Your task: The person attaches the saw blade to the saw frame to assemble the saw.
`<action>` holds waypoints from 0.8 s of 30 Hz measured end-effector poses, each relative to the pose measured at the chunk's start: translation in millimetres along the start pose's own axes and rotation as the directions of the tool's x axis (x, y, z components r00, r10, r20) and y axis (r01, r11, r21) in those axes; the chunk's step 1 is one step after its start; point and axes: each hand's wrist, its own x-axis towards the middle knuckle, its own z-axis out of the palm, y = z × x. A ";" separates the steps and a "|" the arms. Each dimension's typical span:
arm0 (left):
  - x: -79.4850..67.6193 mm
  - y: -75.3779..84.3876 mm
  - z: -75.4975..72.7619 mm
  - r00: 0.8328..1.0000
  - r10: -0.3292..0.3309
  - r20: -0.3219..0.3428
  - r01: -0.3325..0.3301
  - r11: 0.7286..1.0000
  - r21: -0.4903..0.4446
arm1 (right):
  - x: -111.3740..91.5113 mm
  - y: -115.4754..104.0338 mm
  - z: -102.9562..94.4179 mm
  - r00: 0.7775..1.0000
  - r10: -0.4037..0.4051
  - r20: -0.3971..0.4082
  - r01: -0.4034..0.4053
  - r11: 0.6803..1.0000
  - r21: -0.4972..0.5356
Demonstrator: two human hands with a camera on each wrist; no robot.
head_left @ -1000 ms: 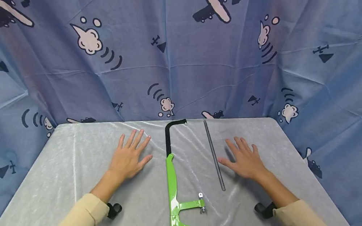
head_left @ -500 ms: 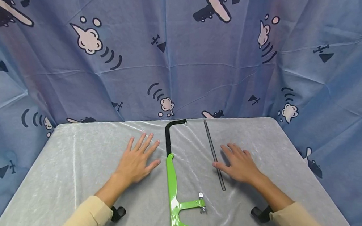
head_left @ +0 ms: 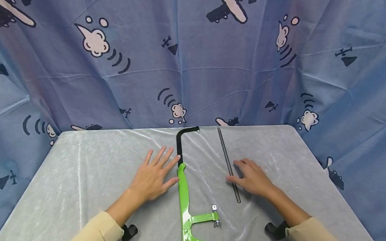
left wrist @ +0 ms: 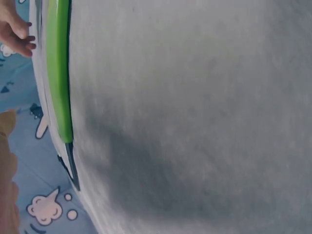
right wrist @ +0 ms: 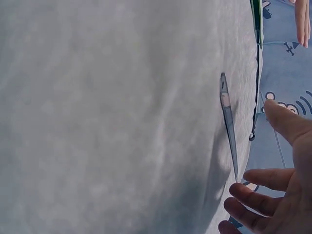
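Extending from cream sleeves (head_left: pixel 85 239), the person's forearms slope inward over the pale grey surface (head_left: pixel 92 165), each with a black device (head_left: pixel 129 233) near the wrist. The left hand (head_left: pixel 151 180) is back uppermost, its fingers straight and widely fanned, gripping nothing; seen from the head, index fingertip and thumb overlap the saw frame's edge, though whether they touch it cannot be told. The right hand (head_left: pixel 252 177) is likewise unclosed, its fingers softly bent and its thumb pointing across the grey strip (head_left: pixel 225 152); the right wrist view shows thumb and fingers well separated. The strip lies lengthwise, slightly slanted, to the right of the saw frame. The saw frame itself, with green body (head_left: pixel 183 193) and black bent arm (head_left: pixel 180 149), lies between the hands, handle nearest the person. Behind hangs a blue curtain (head_left: pixel 216 75) printed with aeroplanes.
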 end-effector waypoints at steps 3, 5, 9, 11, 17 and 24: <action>0.7 4.6 0.4 1.000 0.015 0.008 -0.015 1.000 -0.001 | -0.2 -0.5 1.8 1.000 -0.004 -0.006 0.004 1.000 0.027; 0.9 7.5 0.4 1.000 0.023 0.008 -0.023 1.000 -0.003 | 0.1 -0.8 3.1 1.000 -0.006 -0.010 0.007 0.999 0.048; 1.3 13.7 0.3 0.999 0.039 0.013 -0.038 0.999 -0.027 | 1.5 -1.4 5.5 1.000 -0.001 -0.011 0.002 0.997 0.081; 1.4 17.0 0.6 0.999 0.049 0.013 -0.048 0.998 -0.037 | 2.6 -1.9 6.8 1.000 0.008 -0.010 -0.007 0.996 0.090; 1.5 26.1 2.0 0.995 0.100 0.016 -0.099 0.994 -0.050 | 4.6 -3.2 10.2 1.000 0.024 -0.020 -0.022 0.995 0.098; 0.8 38.0 2.7 0.987 0.135 0.090 -0.127 0.988 -0.087 | 4.9 -4.7 13.8 0.998 0.034 -0.044 -0.029 0.993 0.113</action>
